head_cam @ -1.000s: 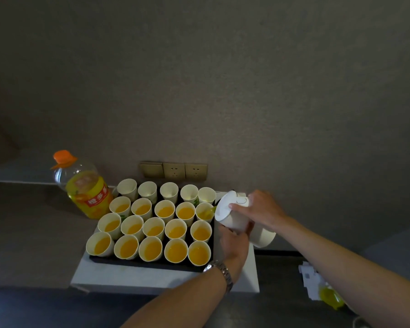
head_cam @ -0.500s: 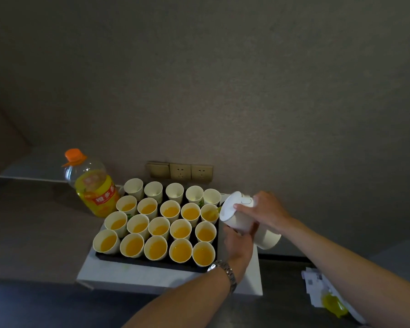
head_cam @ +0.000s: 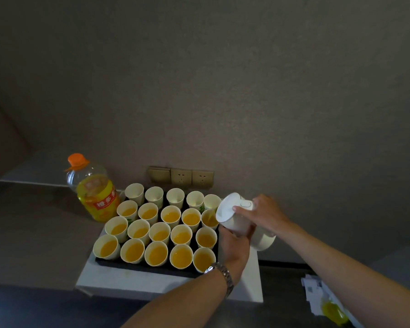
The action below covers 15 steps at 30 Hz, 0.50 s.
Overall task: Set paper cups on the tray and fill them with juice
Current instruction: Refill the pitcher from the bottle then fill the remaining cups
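White jug [head_cam: 240,221] tipped toward 9 o'clock, spout over the rightmost cup [head_cam: 209,219] of the second row from the wall; thin orange stream visible into it. Right hand [head_cam: 265,214] on top of jug at the lid end, fingers curled over it, thumb lying across the lid. Left hand [head_cam: 234,245] under the jug body from 6 o'clock, fingers wrapped round it; watch [head_cam: 221,274] on that wrist.

Black tray [head_cam: 137,265] on a white block [head_cam: 152,284]. Cups in five rows of five. Back row at 12 o'clock [head_cam: 175,197] shows white insides, no juice seen. Other four rows hold orange juice.

Juice bottle [head_cam: 94,189], orange cap, upright at 10 o'clock of tray, just beside it. Wall sockets [head_cam: 191,177] behind the tray. White papers [head_cam: 317,292] at 4 o'clock, well apart.
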Each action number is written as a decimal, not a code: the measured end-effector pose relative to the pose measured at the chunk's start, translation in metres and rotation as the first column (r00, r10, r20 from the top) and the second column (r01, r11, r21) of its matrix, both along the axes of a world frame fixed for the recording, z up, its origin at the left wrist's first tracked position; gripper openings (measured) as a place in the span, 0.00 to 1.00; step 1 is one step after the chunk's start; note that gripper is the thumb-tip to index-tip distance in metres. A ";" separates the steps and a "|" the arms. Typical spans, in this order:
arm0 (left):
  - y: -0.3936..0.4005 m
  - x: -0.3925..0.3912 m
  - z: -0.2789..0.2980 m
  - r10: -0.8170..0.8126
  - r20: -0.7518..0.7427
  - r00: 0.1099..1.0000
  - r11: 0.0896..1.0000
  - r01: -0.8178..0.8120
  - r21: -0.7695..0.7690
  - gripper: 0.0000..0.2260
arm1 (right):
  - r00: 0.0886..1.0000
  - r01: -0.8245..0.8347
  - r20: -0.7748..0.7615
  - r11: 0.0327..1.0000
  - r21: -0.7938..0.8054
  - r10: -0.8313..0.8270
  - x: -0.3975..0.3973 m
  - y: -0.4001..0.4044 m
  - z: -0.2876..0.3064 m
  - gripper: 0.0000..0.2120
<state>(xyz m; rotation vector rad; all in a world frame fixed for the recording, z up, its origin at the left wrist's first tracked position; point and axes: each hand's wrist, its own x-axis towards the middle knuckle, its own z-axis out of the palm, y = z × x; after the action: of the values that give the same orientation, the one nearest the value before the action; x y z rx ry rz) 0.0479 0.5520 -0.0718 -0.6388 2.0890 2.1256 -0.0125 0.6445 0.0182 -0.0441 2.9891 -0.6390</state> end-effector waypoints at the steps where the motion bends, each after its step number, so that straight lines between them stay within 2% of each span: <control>1: -0.001 -0.001 0.001 -0.005 -0.001 1.000 1.000 0.005 -0.009 0.34 | 1.000 0.001 -0.006 1.000 0.007 -0.001 0.000 -0.001 0.001 0.29; 6: -0.007 -0.008 0.010 -0.018 0.000 1.000 1.000 0.018 0.010 0.39 | 0.999 0.023 -0.024 1.000 0.016 -0.023 -0.005 -0.005 0.004 0.30; 15: -0.017 -0.026 0.020 -0.032 -0.039 0.999 0.998 0.029 -0.059 0.37 | 0.997 0.068 -0.034 0.996 -0.057 -0.070 -0.015 -0.006 0.013 0.33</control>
<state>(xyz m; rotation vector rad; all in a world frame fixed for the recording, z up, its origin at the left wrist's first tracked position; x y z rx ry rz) 0.0223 0.5349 -0.0516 -0.5712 2.1750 2.0852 -0.0278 0.6382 0.0313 0.0449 3.0188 -0.7367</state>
